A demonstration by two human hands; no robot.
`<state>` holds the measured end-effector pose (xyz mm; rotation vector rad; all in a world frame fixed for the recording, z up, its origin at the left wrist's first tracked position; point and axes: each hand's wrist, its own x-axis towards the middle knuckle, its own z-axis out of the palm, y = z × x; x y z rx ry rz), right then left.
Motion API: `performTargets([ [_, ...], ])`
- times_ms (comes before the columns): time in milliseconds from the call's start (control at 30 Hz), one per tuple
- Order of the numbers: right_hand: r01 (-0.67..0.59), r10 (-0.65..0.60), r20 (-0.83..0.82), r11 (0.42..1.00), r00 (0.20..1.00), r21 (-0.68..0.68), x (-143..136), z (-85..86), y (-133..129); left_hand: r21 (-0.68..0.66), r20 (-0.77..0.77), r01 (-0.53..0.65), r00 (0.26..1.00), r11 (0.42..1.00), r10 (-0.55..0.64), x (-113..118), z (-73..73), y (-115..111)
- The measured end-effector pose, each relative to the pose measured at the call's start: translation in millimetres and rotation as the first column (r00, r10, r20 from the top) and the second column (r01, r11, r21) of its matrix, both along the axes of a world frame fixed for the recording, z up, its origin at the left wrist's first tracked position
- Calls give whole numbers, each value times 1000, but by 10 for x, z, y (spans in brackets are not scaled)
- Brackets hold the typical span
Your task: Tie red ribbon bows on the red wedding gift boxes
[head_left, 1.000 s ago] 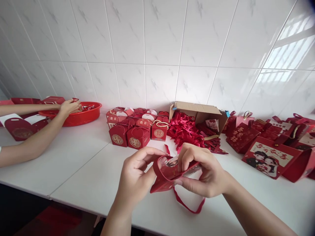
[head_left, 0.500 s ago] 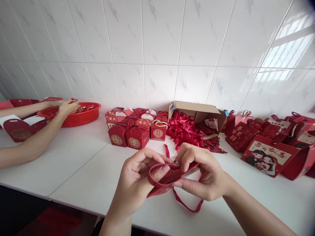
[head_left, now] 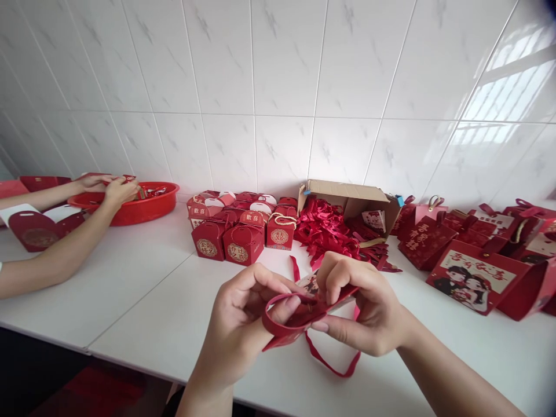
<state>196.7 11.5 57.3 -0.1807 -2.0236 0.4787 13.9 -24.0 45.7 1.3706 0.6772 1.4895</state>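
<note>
Above the front of the white table, both hands grip a red gift box (head_left: 284, 337) with a printed picture partly showing on its far side. My left hand (head_left: 247, 318) is closed on its left end, the thumb inside a loop of red ribbon (head_left: 273, 327). My right hand (head_left: 365, 307) pinches the box's right side, fingers over the top edge and thumb below. The fingers hide much of the box. A loose ribbon tail (head_left: 334, 366) hangs beneath it onto the table.
Small red boxes (head_left: 243, 237) cluster by the wall. A cardboard carton (head_left: 347, 188) spills red ribbons (head_left: 324, 229). Finished-looking red boxes (head_left: 478, 278) crowd the right. At left, another person's hands (head_left: 117, 191) work over a red basin (head_left: 152, 215).
My hands and the box have shifted very slightly right. The right side of the box is tilted a little more, showing more of its picture. The other person's hands barely moved.
</note>
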Motion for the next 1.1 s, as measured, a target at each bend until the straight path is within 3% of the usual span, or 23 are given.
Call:
performTargets([
  [133, -3, 3, -6, 1000, 1000, 6, 1, -5, 5, 16, -50, 30, 998, 999, -29, -25, 3, 15],
  [400, 6, -5, 16, 1000, 1000, -6, 15, -15, 3, -107, -85, -134, 988, 985, 126, 37, 47, -90],
  [800, 17, -10, 84, 997, 996, -78, 10, -74, 23, -21, -173, -171, 971, 985, 165, 52, 45, -107],
  [967, 65, -58, 120, 996, 991, -53, 10, -72, 33, 90, -309, -77, 946, 993, 102, -8, 63, -82],
  [1100, 89, -96, 77, 992, 992, 85, 10, -23, 40, 141, -325, -33, 942, 989, 78, -49, 57, -84],
])
